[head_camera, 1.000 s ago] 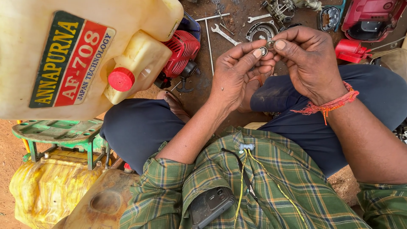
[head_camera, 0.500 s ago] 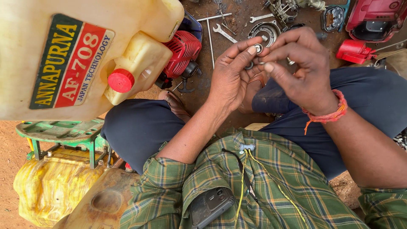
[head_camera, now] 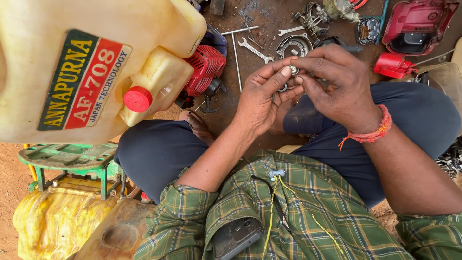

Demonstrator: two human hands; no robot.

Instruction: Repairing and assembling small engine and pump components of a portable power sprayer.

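Pinching small round metal part (head_camera: 293, 70) btwn both hands; axis unclear, prob. facing camera.

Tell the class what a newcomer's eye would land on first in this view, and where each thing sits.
First comes the big cream plastic tank with its red cap, filling the upper left. Next, at top centre, the left hand and right hand pinch a small metal part together. Beyond them, spanners and red engine covers lie on the dirt.
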